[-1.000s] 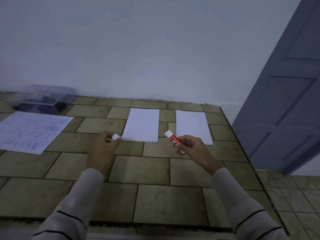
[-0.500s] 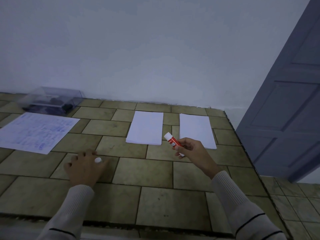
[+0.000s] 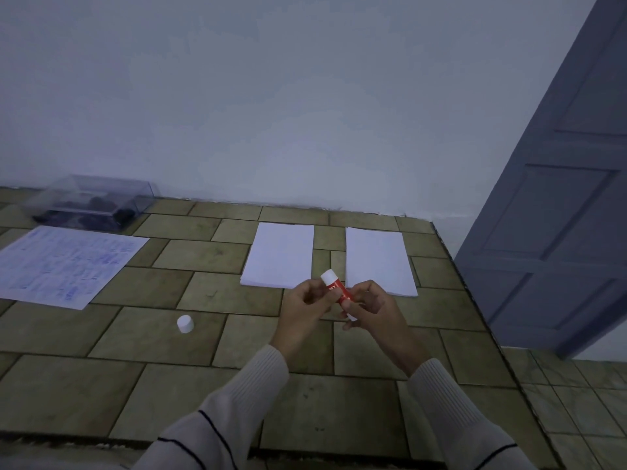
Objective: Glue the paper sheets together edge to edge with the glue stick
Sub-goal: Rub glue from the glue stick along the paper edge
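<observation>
Both hands meet over the tiled counter just in front of the papers. My right hand point(image 3: 369, 308) grips the lower end of the red glue stick point(image 3: 336, 288), whose white tip points up and away. My left hand point(image 3: 305, 308) pinches the stick's upper part from the left. The white cap point(image 3: 185, 323) stands alone on the tiles to the left of my hands. Two blank white sheets lie side by side behind the hands with a gap between them: the left sheet point(image 3: 280, 254) and the right sheet point(image 3: 376, 259).
A printed sheet with blue text point(image 3: 68, 262) lies at the far left. Behind it a clear plastic box point(image 3: 91, 201) with dark contents sits against the wall. The counter's right edge point(image 3: 475, 300) drops to a tiled floor beside a grey door point(image 3: 559, 215).
My left hand set the cap down on the tiles, then moved right and took hold of the glue stick beside my right hand. The right hand stayed in place.
</observation>
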